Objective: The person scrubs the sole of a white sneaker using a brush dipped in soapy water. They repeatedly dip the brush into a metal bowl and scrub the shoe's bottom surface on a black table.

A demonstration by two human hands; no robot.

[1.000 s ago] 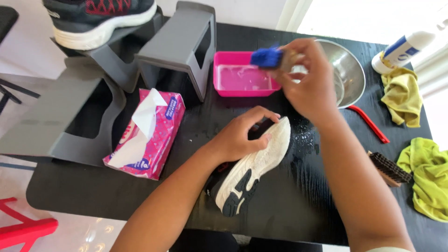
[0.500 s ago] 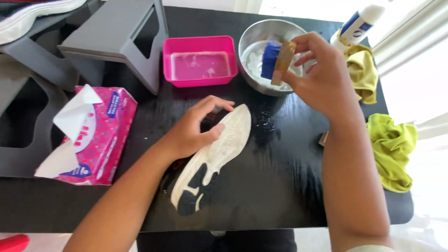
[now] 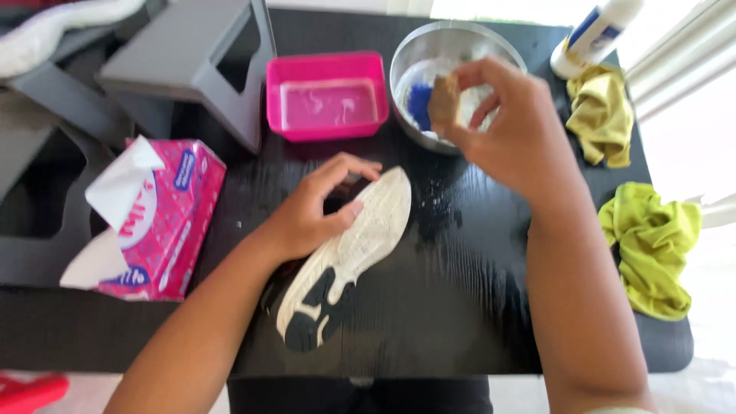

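A shoe point(image 3: 349, 257) lies on its side on the black table point(image 3: 460, 307), its white and black sole turned up. My left hand point(image 3: 318, 211) grips it at the toe end and holds it down. My right hand point(image 3: 502, 126) is raised over the near rim of a steel bowl point(image 3: 452, 46) and holds a small wooden-backed brush point(image 3: 441, 100), whose blue bristles point into the foamy water in the bowl.
A pink tub point(image 3: 326, 96) of cloudy water stands left of the bowl. A pink tissue box point(image 3: 157, 218) sits at the left, grey stools point(image 3: 184, 65) behind it. Yellow-green cloths point(image 3: 652, 245) and a white bottle point(image 3: 594, 34) lie at the right.
My right hand carried the brush from over the pink tub to the steel bowl and dipped its bristles. My left hand stayed on the shoe. The view shifted.
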